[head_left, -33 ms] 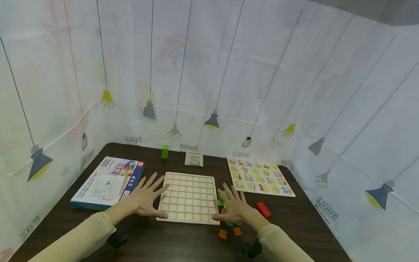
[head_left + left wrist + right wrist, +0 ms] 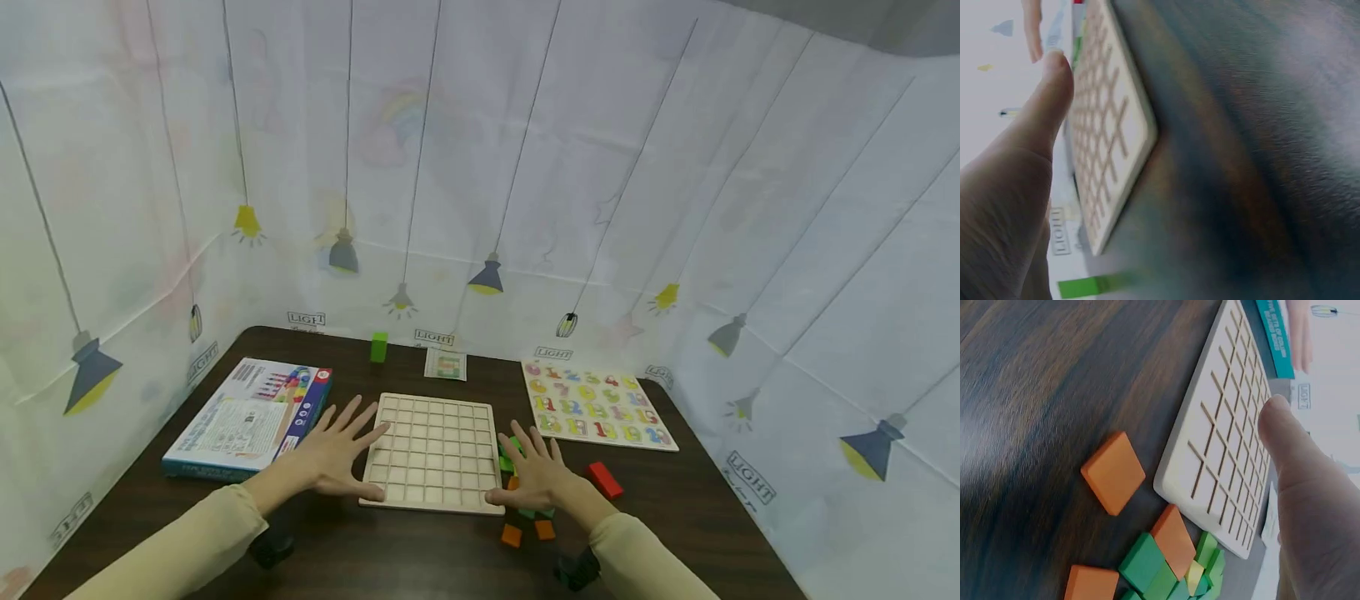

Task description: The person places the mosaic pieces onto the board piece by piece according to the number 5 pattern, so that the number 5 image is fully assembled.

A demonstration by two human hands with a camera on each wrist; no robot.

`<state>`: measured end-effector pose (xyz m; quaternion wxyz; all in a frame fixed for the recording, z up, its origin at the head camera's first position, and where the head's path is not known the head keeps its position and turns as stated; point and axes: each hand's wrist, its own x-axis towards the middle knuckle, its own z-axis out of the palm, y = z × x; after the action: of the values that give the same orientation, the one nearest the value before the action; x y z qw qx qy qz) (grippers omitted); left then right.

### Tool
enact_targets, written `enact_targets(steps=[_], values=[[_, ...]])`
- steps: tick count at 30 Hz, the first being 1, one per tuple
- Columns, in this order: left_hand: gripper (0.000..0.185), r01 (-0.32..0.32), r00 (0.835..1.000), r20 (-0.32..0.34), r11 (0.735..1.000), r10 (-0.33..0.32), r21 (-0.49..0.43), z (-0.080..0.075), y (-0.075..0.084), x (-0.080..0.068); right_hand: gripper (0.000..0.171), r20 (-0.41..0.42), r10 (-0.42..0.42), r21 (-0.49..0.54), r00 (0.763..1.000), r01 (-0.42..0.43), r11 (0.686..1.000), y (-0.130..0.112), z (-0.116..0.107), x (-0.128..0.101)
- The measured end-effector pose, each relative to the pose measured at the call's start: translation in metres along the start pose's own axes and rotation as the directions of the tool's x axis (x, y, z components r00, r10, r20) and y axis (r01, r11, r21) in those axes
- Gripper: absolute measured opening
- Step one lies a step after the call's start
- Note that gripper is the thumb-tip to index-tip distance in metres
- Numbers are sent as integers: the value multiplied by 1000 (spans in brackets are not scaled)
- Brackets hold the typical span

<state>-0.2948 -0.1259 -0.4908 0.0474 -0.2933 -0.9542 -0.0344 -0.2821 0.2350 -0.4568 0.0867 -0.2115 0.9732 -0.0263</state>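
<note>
A pale wooden board [image 2: 431,450] with a grid of square recesses lies flat on the dark table. My left hand [image 2: 335,454] is spread over its left edge, fingers straight and apart, thumb at the near left corner. On the other side, my right hand [image 2: 536,477] is spread the same way, its thumb by the near right corner. Neither hand grips anything. Under and beside the right hand lies a cluster of small square tiles, among them an orange tile [image 2: 1114,474] and a dark green tile [image 2: 1142,561]. The hand partly hides this cluster in the head view.
A flat white and blue box [image 2: 232,429] lies at the left. Toward the back stand a green block [image 2: 378,347] and a small printed packet [image 2: 446,365]. A number puzzle board [image 2: 600,404] is at the back right, with a red block [image 2: 604,480] nearer. Printed curtains surround the table.
</note>
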Motion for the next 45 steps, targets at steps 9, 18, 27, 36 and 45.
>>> enact_targets(steps=[9,18,27,36,45], values=[[118,66,997,48,987,-60,-144,5,3,4,88,-144,-74,72,987,85,994,6,-5,6],[135,217,969,180,930,-168,-296,20,-2,-3,64,-316,3,285,949,92,954,19,-3,34],[132,144,990,57,932,-133,-333,31,-9,-5,37,-434,39,355,900,132,926,45,9,65],[125,151,987,104,929,-123,-339,23,-1,0,17,-407,37,325,912,106,940,53,20,67],[127,143,979,187,920,-78,-365,34,-1,3,20,-297,-39,311,954,135,941,61,32,57]])
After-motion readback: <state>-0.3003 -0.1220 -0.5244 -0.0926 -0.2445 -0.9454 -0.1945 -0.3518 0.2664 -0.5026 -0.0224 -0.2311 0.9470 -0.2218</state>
